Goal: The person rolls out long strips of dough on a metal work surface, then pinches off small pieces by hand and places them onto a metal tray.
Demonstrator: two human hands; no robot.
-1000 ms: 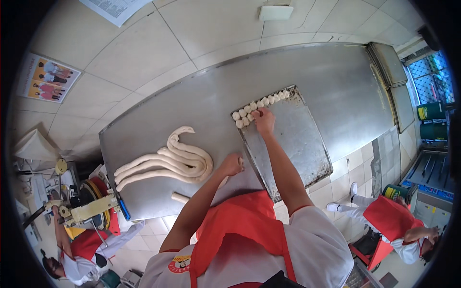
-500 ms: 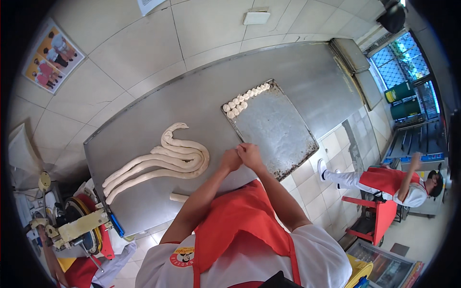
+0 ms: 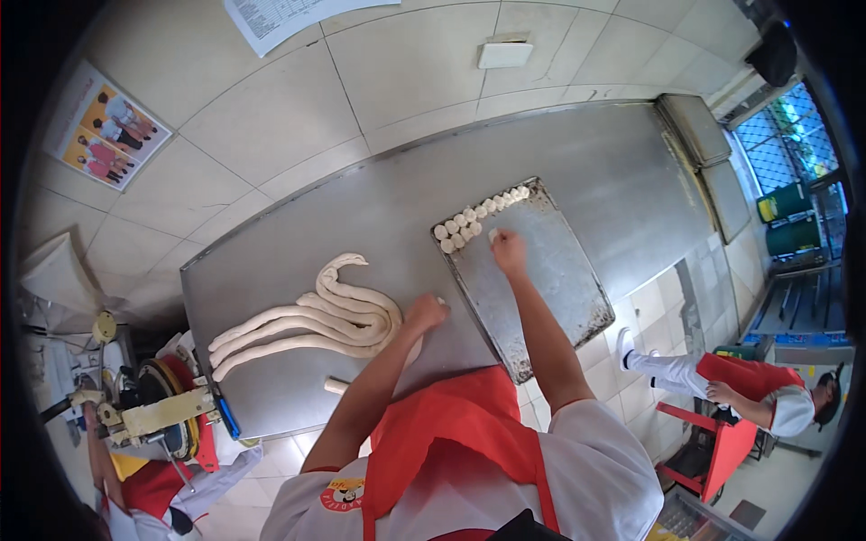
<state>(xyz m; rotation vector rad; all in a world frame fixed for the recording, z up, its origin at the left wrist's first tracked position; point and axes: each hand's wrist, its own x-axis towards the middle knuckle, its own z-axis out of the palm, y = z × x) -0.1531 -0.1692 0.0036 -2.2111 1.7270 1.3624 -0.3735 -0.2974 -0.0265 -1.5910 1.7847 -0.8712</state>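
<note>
A long pale dough rope (image 3: 361,316) lies in looped strands on the steel table, left of centre. My left hand (image 3: 426,314) is closed around dough at the rope's right side, and a small bit of dough shows beyond the fingers. Over the dark-edged baking tray (image 3: 550,270), my right hand (image 3: 511,252) pinches a small dough piece (image 3: 493,236), just right of the placed pieces. Several small round dough pieces (image 3: 469,216) sit in rows along the tray's far left edge.
A pale cylindrical thing (image 3: 336,386) lies near the table's front edge, partly hidden by my left forearm. Machinery (image 3: 167,415) stands at the left, with a person (image 3: 153,496) beside it. Another person in a red apron (image 3: 749,383) stands at the right near a red cart (image 3: 722,451).
My hands were together by the tray's left edge and have parted. The right has moved out over the tray with a dough piece; the left has shifted slightly left.
</note>
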